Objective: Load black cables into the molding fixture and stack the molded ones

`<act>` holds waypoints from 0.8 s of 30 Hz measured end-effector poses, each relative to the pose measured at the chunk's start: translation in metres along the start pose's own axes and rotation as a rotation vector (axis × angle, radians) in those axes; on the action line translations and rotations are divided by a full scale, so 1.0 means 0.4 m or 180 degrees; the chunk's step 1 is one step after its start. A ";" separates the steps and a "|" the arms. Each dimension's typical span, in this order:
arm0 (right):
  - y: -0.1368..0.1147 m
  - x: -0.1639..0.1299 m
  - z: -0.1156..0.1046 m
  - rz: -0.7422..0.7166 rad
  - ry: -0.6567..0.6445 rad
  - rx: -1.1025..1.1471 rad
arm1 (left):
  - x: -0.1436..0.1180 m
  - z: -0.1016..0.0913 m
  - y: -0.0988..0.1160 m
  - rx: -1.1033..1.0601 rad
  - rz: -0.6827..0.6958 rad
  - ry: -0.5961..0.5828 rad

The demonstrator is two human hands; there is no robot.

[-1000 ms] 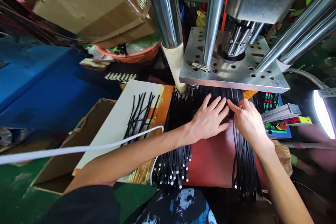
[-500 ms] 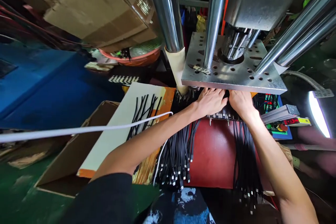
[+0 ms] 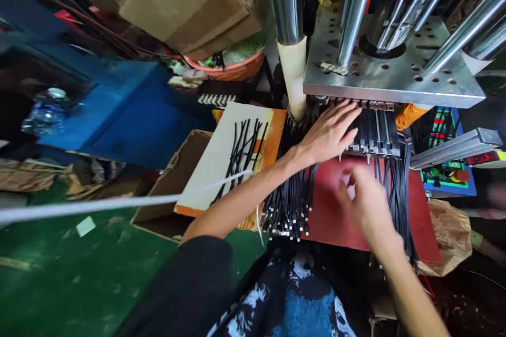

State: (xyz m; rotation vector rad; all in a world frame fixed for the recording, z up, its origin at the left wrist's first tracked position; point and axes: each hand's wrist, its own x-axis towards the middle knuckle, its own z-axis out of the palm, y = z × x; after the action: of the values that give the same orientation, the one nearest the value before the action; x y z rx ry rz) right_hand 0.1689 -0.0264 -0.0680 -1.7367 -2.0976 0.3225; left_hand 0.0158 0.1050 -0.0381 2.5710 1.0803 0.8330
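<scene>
My left hand (image 3: pixel 330 130) lies flat, fingers stretched, on the left part of a metal fixture (image 3: pixel 375 148) under the raised press plate. Several black cables lie in the fixture's slots. My right hand (image 3: pixel 367 197) is in front of the fixture, above the red mat (image 3: pixel 328 221). Its fingers are curled together and partly blurred; whatever they hold cannot be made out. A bundle of black cables (image 3: pixel 290 200) with metal-tipped plugs hangs left of the mat. More black cables (image 3: pixel 399 184) hang from the fixture's right side.
The thick steel plate (image 3: pixel 395 84) hangs above the fixture between steel columns. A white board (image 3: pixel 213 152) with loose black cables lies on the left, over a cardboard box (image 3: pixel 193 152). A white cord (image 3: pixel 138 201) crosses the left side. A control panel (image 3: pixel 446 168) stands at right.
My right hand has left the fixture and come back toward me over the red mat. My left hand stays on the fixture, its fingers more spread. The view has shifted.
</scene>
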 end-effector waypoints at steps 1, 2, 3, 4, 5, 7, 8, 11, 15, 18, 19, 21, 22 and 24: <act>-0.041 -0.071 0.036 0.0033 -0.0325 0.0138 | -0.072 -0.027 0.034 -0.0252 -0.0128 0.0141; -0.078 -0.125 0.071 0.0080 -0.0581 0.0137 | -0.147 -0.055 0.071 -0.0508 -0.0336 0.0220; -0.109 -0.159 0.101 0.0177 -0.0728 0.0042 | -0.219 -0.082 0.107 -0.0734 -0.0627 0.0189; -0.134 -0.175 0.125 0.0269 -0.0847 -0.0065 | -0.286 -0.108 0.143 -0.0933 -0.0984 0.0053; -0.150 -0.175 0.140 0.0353 -0.0930 -0.0173 | -0.345 -0.130 0.175 -0.1153 -0.1306 -0.0209; -0.160 -0.144 0.151 0.0519 -0.1078 -0.0330 | -0.439 -0.155 0.229 -0.1625 -0.1843 -0.0563; -0.157 -0.125 0.149 0.0587 -0.1160 -0.0375 | -0.475 -0.157 0.251 -0.1874 -0.2071 -0.0674; -0.128 -0.095 0.124 0.0718 -0.1247 -0.0400 | -0.548 -0.124 0.294 -0.2852 -0.2614 -0.0863; -0.066 -0.201 0.045 0.0608 -0.1214 0.0585 | -0.573 -0.024 0.317 -0.4702 -0.3271 -0.0518; -0.027 -0.356 -0.026 0.0788 -0.2064 0.1671 | -0.544 0.055 0.327 -0.5566 -0.3592 0.0208; -0.017 -0.405 -0.039 0.1024 -0.2389 0.1989 | -0.531 0.076 0.329 -0.5627 -0.3565 0.0270; -0.001 -0.483 -0.036 0.1886 -0.2507 0.2554 | -0.508 0.105 0.333 -0.5347 -0.3327 -0.0026; 0.005 -0.509 -0.021 0.2406 -0.2186 0.2843 | -0.500 0.113 0.334 -0.5035 -0.3180 -0.0285; 0.009 -0.538 0.028 0.3211 -0.1008 0.3423 | -0.487 0.118 0.335 -0.4300 -0.2879 -0.0841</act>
State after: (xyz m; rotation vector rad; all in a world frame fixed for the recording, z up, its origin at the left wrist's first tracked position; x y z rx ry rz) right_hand 0.1996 -0.2350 -0.1126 -1.8233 -0.6265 1.6832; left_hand 0.0109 -0.1275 -0.1017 0.8956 0.9116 0.5767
